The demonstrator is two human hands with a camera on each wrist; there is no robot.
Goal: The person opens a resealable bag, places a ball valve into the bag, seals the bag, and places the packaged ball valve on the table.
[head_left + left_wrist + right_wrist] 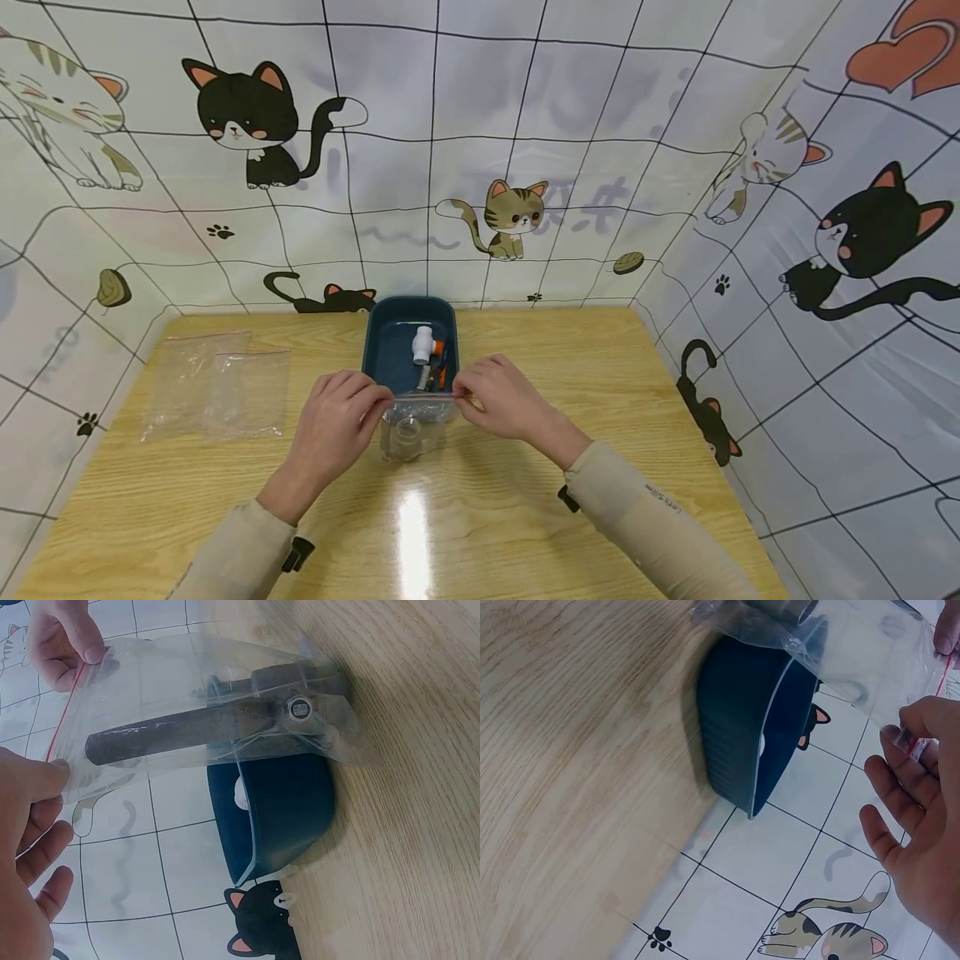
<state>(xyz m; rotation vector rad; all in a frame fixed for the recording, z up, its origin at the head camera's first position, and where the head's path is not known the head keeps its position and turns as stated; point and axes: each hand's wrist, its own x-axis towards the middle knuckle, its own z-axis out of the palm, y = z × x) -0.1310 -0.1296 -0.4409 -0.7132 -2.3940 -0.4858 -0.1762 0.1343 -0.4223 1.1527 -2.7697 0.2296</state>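
Both hands hold a clear zip bag (pixel 431 437) by its red-striped top edge, one at each corner. My left hand (pixel 333 429) pinches the left corner between thumb and fingers. The right corner is pinched by my right hand (pixel 510 408); in the right wrist view its other fingers (pixel 881 832) are loosely bent. Inside the bag is a grey part with a long handle (pixel 172 735) and a round end; its exact kind I cannot tell. The bag hangs upright over the table, in front of a dark blue bin (pixel 371 342).
In the bin lie a white pipe fitting (pixel 422 344) with an orange part and some small orange and metal items. Two clear zip bags (pixel 176 392) lie overlapping on the left of the wooden table (pixel 570 358). A cat-print sheet (pixel 405 192) walls the back and sides.
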